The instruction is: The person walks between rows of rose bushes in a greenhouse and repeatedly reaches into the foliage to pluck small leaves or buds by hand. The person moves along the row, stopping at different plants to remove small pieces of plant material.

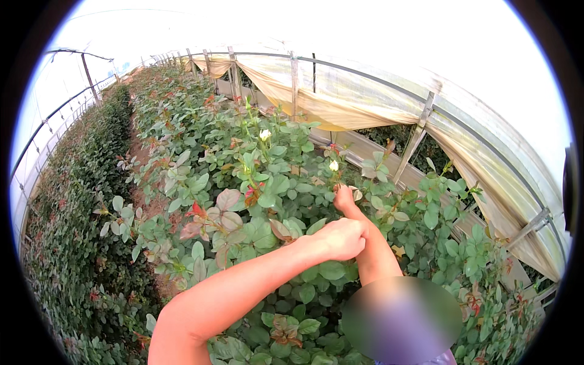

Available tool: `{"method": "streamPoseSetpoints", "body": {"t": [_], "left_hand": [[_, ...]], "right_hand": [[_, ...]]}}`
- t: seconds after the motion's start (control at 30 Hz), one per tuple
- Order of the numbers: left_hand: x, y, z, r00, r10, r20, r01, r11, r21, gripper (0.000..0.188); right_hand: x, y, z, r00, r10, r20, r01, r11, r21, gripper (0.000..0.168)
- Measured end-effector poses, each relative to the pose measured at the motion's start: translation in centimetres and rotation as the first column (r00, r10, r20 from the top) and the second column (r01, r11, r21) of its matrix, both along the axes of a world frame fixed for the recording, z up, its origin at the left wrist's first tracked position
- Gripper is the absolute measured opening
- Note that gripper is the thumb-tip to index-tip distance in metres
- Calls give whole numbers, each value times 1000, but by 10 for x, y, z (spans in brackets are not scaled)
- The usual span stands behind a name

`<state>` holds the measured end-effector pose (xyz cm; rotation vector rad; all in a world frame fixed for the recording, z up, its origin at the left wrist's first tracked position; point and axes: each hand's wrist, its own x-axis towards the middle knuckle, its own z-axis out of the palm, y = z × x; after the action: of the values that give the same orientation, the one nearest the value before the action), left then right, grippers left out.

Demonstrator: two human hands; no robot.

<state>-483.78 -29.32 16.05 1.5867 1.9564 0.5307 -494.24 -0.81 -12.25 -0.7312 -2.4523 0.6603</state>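
Rose bushes with green and reddish leaves surround both of my bare hands. My right hand (344,198) reaches out among the leaves, its fingers close to the stem just below a white rosebud (334,165). Whether the fingers grip that stem is too small to tell. Across my right forearm lies my left hand (343,238), fingers curled against the arm; what may be inside them is hidden. Another white rosebud (265,134) stands on an upright stem farther left. Reddish young leaves (229,205) are left of my left hand.
At the right, wooden posts (415,137) carry a gathered cream plastic curtain (351,112) along the greenhouse side. A narrow soil path (145,191) separates these bushes from a dense plant row (86,182) at the left. A blurred oval covers part of the lower right.
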Motion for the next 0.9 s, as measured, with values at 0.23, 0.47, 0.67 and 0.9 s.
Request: {"method": "streamPoseSetpoints", "body": {"t": [0.23,0.47,0.67,0.9], "left_hand": [[87,-192,136,816,-438,-376,431,896,-109,20],[64,-419,183,759,584,-287,-486,802,348,18],[0,-496,124,562,801,207,-818,501,284,19],[-129,-356,75,778,451,438,-605,725,328,28]], "right_hand": [[23,-23,26,980,-119,162,201,636,-746,15],[58,-88,165,951,-129,-281,-74,788,-611,20],[101,-176,280,926,133,-352,-123,991,49,41],[4,-239,303,727,684,-64,-681,705,-199,48]]}}
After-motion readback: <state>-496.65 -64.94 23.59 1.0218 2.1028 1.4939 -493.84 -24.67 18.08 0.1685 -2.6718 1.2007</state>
